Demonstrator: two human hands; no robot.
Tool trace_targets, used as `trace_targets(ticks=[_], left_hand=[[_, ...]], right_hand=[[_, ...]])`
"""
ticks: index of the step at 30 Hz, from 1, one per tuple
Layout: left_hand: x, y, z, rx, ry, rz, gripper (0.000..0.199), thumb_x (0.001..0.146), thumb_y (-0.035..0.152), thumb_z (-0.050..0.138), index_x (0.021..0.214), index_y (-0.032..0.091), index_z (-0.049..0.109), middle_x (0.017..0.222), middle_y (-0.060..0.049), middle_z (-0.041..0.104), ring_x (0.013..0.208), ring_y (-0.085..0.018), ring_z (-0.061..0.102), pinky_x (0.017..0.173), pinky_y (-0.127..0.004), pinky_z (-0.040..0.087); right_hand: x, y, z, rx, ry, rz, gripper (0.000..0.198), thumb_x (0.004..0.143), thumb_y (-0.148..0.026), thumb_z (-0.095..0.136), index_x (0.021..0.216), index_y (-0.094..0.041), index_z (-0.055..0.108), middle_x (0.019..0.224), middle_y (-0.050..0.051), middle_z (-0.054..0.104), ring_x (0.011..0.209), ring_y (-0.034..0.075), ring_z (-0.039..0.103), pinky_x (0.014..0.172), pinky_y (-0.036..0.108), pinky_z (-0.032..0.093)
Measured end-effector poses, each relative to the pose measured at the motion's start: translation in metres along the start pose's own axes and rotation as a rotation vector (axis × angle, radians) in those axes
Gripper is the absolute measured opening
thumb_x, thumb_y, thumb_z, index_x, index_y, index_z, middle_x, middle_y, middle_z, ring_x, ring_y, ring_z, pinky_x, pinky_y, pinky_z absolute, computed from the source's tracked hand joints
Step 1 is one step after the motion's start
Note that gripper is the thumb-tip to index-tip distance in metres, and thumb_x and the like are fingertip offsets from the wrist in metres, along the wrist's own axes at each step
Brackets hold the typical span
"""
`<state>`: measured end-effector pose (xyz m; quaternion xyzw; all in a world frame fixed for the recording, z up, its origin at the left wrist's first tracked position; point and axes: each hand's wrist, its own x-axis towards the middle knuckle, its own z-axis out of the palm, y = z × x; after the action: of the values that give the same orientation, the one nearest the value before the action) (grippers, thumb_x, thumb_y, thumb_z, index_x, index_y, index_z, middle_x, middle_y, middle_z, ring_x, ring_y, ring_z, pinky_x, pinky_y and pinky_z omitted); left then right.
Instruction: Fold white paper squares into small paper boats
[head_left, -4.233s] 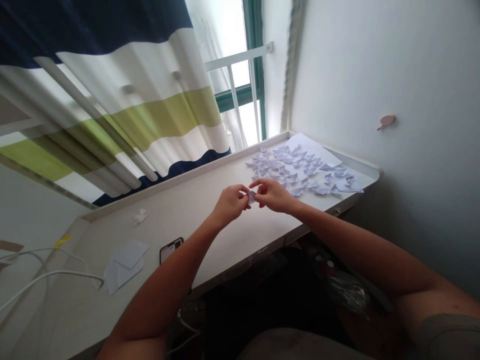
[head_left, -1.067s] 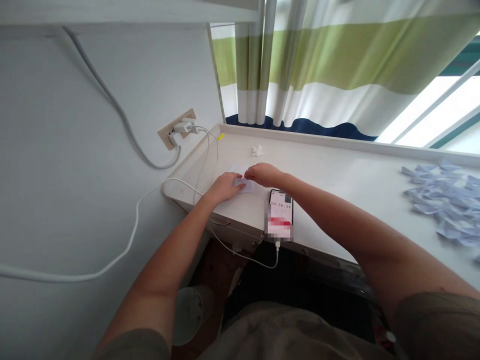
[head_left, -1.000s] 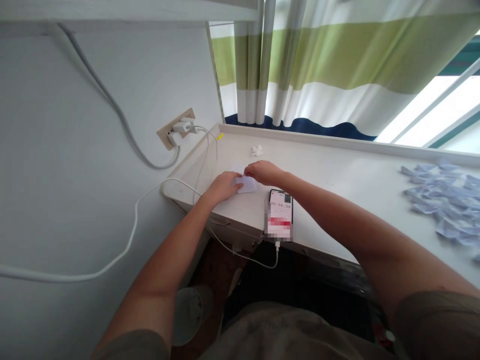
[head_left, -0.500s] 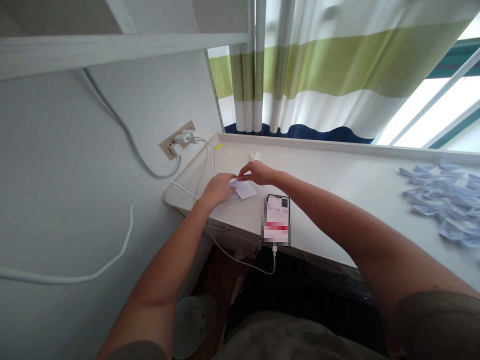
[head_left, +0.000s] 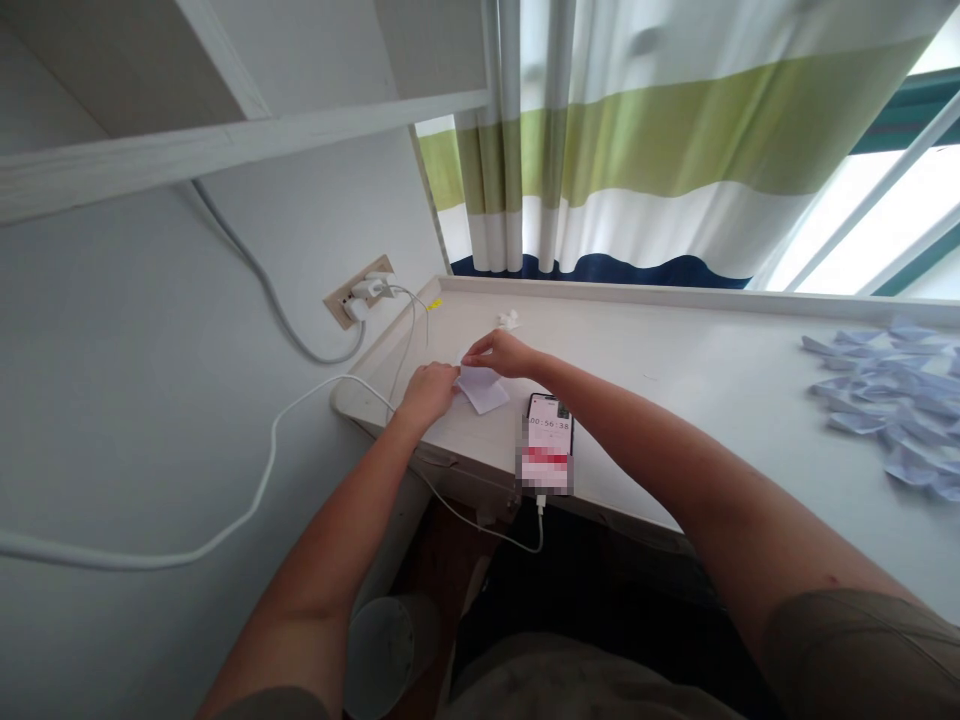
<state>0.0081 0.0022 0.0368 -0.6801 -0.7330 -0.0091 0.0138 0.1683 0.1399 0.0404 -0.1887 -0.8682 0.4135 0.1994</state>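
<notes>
A small folded sheet of white paper (head_left: 484, 391) is between my hands near the left end of the white desk (head_left: 622, 345). My left hand (head_left: 431, 392) grips its left side, thumb and fingers closed. At its upper edge my right hand (head_left: 501, 353) pinches the paper between thumb and fingertips. Just behind the right hand lie some small white scraps (head_left: 508, 320). A phone (head_left: 546, 440) on a charging cable shows a timer and lies near the front edge, beneath my right forearm. The exact folds under my fingers are too small to make out.
Many folded paper pieces (head_left: 892, 400) are heaped at the desk's right. A wall socket (head_left: 360, 290) with plugs and white cables is at the left. Curtains (head_left: 637, 150) hang behind, a shelf (head_left: 247, 130) juts out above, and a bin (head_left: 382, 650) stands below.
The paper has turned slightly and more of its lower flap shows. My right hand has shifted a little left, still pinching; the left hand stays on the paper. The view has tilted slightly.
</notes>
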Motion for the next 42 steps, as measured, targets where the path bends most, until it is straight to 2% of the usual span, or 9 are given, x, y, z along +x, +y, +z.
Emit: trace_targets(ticks=[8,13,15,19,24,27,31,36,42], left_hand=[[0.005,0.002,-0.004,-0.179,0.107,-0.027,0.048,0.097,0.02,0.062,0.144,0.015,0.068,0.142,-0.016,0.075,0.132,-0.032,0.07,0.114,-0.042,0.052],[0.025,0.027,-0.013,-0.583,0.315,0.025,0.027,0.101,0.038,0.059,0.101,0.017,0.076,0.098,-0.01,0.082,0.092,-0.027,0.074,0.084,-0.036,0.056],[0.038,0.043,-0.015,-0.711,0.363,0.046,0.032,0.103,0.041,0.054,0.09,0.018,0.072,0.081,-0.006,0.076,0.077,-0.022,0.068,0.072,-0.032,0.051],[0.067,0.079,-0.02,-0.848,0.378,0.115,0.028,0.099,0.041,0.06,0.089,0.018,0.072,0.081,-0.005,0.075,0.076,-0.021,0.066,0.07,-0.031,0.049],[0.083,0.132,-0.019,-1.24,0.258,0.182,0.039,0.091,0.056,0.072,0.089,0.017,0.074,0.078,-0.005,0.075,0.075,-0.021,0.068,0.071,-0.032,0.053],[0.087,0.174,-0.015,-1.426,0.088,0.276,0.051,0.083,0.065,0.082,0.097,0.016,0.077,0.084,-0.006,0.079,0.077,-0.021,0.071,0.073,-0.032,0.056],[0.098,0.211,-0.014,-1.489,-0.121,0.388,0.061,0.077,0.07,0.087,0.099,0.014,0.08,0.084,-0.008,0.08,0.077,-0.02,0.074,0.074,-0.034,0.061],[0.117,0.204,-0.018,-1.389,-0.236,0.468,0.058,0.075,0.07,0.091,0.087,0.014,0.083,0.088,-0.011,0.082,0.074,-0.019,0.073,0.07,-0.033,0.062],[0.121,0.19,0.002,-1.564,-0.204,0.384,0.064,0.072,0.059,0.098,0.113,0.012,0.082,0.079,-0.008,0.081,0.065,-0.017,0.072,0.065,-0.031,0.06]], right_hand=[[-0.002,-0.001,-0.003,0.053,0.232,-0.04,0.017,0.095,-0.025,0.075,0.091,-0.015,0.088,0.098,0.011,0.087,0.097,0.027,0.077,0.093,0.038,0.056],[-0.021,-0.01,-0.029,0.194,0.352,-0.15,0.022,0.095,-0.036,0.076,0.094,-0.016,0.085,0.101,0.01,0.085,0.099,0.028,0.077,0.096,0.043,0.059],[-0.036,-0.011,-0.048,0.199,0.435,-0.165,0.03,0.094,-0.039,0.079,0.115,-0.018,0.082,0.113,0.012,0.084,0.109,0.029,0.077,0.101,0.046,0.059],[-0.079,0.003,-0.081,0.199,0.574,-0.042,0.06,0.088,-0.039,0.086,0.143,-0.023,0.068,0.134,0.015,0.076,0.118,0.028,0.074,0.102,0.047,0.062],[-0.147,0.024,-0.1,0.234,0.574,0.163,0.041,0.088,-0.045,0.086,0.115,-0.016,0.075,0.099,0.012,0.081,0.095,0.026,0.077,0.091,0.044,0.064],[-0.191,0.025,-0.111,0.358,0.61,0.092,0.047,0.086,-0.06,0.085,0.107,-0.018,0.078,0.106,0.01,0.083,0.098,0.025,0.076,0.09,0.04,0.062],[-0.228,0.026,-0.129,0.328,0.702,0.184,0.054,0.079,-0.07,0.085,0.08,-0.017,0.075,0.074,0.002,0.072,0.069,0.017,0.063,0.066,0.031,0.052],[-0.226,0.038,-0.131,0.498,0.756,0.174,0.056,0.069,-0.067,0.093,0.09,-0.017,0.077,0.076,0.001,0.073,0.071,0.017,0.064,0.067,0.031,0.054],[-0.211,0.055,-0.116,0.684,0.752,0.171,0.059,0.063,-0.062,0.099,0.098,-0.02,0.077,0.083,0.003,0.08,0.08,0.021,0.074,0.078,0.038,0.063]])
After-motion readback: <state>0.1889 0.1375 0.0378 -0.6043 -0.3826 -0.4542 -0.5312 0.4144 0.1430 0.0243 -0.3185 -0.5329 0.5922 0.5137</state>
